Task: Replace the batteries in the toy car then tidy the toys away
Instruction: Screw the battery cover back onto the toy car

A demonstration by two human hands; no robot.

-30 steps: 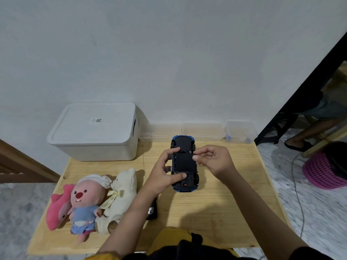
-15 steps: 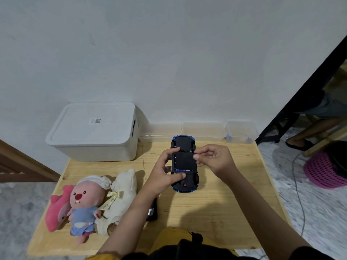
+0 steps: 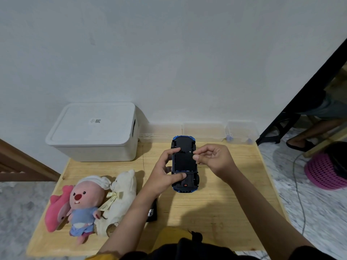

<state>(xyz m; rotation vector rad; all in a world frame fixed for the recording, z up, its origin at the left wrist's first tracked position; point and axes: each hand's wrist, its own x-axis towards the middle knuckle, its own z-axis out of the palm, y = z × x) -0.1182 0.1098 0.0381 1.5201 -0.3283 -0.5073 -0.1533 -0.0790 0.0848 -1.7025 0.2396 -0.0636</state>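
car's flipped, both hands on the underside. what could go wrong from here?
1. The left hand grips the upturned toy car at one side only; prying by the right hand could twist it loose or skid it.
2. The right fingertips work at a small fastener near the chassis edge; a freed screw or cover could roll off the table.
3. The plush toys lie near the left forearm and may get knocked.

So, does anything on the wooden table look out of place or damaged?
Nothing looks damaged or spilled. The blue toy car is upside down, black underside up, held by the left hand, with the right hand at its edge; that fits battery work. The plush toys lie in a loose pile.
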